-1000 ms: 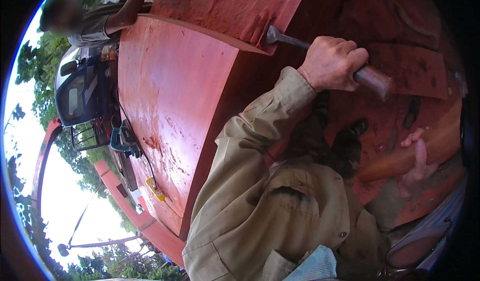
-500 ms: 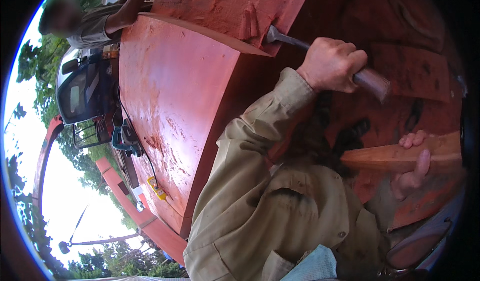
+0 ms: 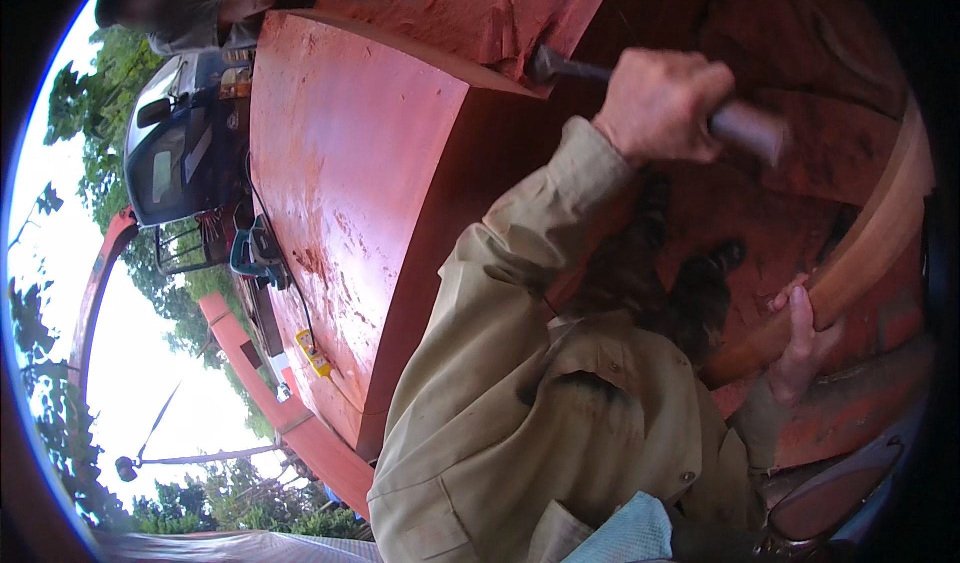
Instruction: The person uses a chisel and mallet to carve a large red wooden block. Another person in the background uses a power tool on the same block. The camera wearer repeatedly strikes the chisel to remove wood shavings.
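Note:
A chisel (image 3: 748,131) is gripped by my left hand (image 3: 662,108), its fingers wrapped round the tool. Its metal end rests at a rough cut notch near the edge of a large red-brown timber (image 3: 350,143). Wood chips and split fibres lie about that notch. Lower right, my right hand (image 3: 803,335) closes round a long wooden club (image 3: 868,245), which slants up toward the right rim. The club's lower end is partly hidden near my shirt. Both hands are apart from each other, and the club does not touch the chisel.
Another person (image 3: 205,8) stands at the far left end of the timber. Beside it lie a teal power tool (image 3: 255,253) with a dark cord and a yellow cord connector (image 3: 314,355). A dark vehicle (image 3: 175,168) and a curved red beam (image 3: 262,378) are beyond.
The club's far end has swung upward along the right rim, with my right hand still round it. My left hand keeps the chisel at the notch. The other person has leaned closer to the timber.

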A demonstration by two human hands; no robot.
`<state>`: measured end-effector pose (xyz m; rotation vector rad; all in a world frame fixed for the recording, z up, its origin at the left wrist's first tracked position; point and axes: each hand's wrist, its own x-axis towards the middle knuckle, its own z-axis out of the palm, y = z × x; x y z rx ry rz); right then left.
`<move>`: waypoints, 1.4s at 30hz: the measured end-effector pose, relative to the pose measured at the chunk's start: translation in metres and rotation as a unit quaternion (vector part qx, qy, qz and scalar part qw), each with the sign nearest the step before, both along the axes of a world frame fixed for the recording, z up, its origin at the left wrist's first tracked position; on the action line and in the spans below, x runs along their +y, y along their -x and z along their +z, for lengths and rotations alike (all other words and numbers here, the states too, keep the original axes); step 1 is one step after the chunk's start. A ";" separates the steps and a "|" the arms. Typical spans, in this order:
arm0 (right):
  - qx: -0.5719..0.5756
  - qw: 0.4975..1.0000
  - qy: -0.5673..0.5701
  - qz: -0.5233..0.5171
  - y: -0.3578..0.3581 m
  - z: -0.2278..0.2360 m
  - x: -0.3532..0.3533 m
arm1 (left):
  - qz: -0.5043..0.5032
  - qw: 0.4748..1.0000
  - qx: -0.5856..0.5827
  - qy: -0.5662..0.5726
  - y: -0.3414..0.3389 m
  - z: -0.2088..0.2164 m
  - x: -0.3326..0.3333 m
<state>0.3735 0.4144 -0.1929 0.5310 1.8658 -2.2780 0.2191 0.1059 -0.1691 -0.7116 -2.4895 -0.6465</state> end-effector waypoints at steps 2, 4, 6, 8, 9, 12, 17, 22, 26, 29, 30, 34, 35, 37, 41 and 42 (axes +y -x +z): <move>0.014 0.999 -0.031 0.023 0.003 -0.001 0.008 | -0.011 0.999 -0.037 0.013 -0.020 -0.008 0.003; 0.022 0.997 -0.051 0.057 0.009 0.004 0.016 | -0.034 0.997 -0.069 0.009 -0.032 -0.014 -0.002; 0.047 0.996 -0.056 0.040 0.015 0.013 0.020 | -0.044 0.997 -0.068 -0.009 -0.036 -0.017 -0.008; 0.032 0.999 -0.013 0.002 0.019 0.020 0.012 | -0.054 0.996 -0.066 -0.018 -0.033 -0.013 -0.013; 0.066 0.997 -0.030 0.030 0.020 0.021 0.003 | -0.059 0.996 -0.070 -0.019 -0.032 -0.010 -0.014; 0.115 0.991 -0.057 0.045 0.017 0.006 -0.038 | -0.057 0.996 -0.066 -0.024 -0.032 0.000 -0.017; 0.114 0.955 -0.241 0.129 0.012 -0.003 -0.053 | -0.073 0.995 -0.072 0.006 -0.040 -0.006 -0.026; 0.140 0.989 0.041 -0.001 0.032 0.049 -0.047 | -0.062 0.996 -0.059 -0.012 -0.034 -0.021 -0.024; 0.139 0.982 -0.119 0.053 0.027 0.056 -0.097 | -0.064 0.996 -0.061 0.013 -0.035 -0.012 -0.032; 0.134 0.947 -0.253 0.148 0.023 0.044 -0.098 | -0.087 0.994 -0.050 0.031 -0.031 -0.007 -0.042; 0.094 0.954 -0.233 0.163 0.018 0.045 -0.089 | -0.080 0.995 -0.055 0.016 -0.034 -0.009 -0.042; 0.124 0.990 -0.030 -0.063 0.011 0.041 -0.065 | -0.064 0.997 -0.046 -0.006 -0.029 -0.021 -0.043; 0.081 0.983 0.132 -0.098 0.006 0.039 -0.067 | -0.064 0.997 -0.052 0.002 -0.029 -0.022 -0.045; 0.094 0.990 -0.070 0.073 0.003 0.020 -0.090 | -0.055 0.998 -0.039 -0.009 -0.028 -0.019 -0.056; 0.099 0.917 -0.289 0.258 0.000 -0.007 -0.107 | -0.052 0.998 -0.020 0.041 -0.024 -0.002 -0.077; 0.077 0.934 -0.242 0.251 -0.001 -0.011 -0.108 | -0.053 0.997 0.005 0.050 -0.026 0.001 -0.076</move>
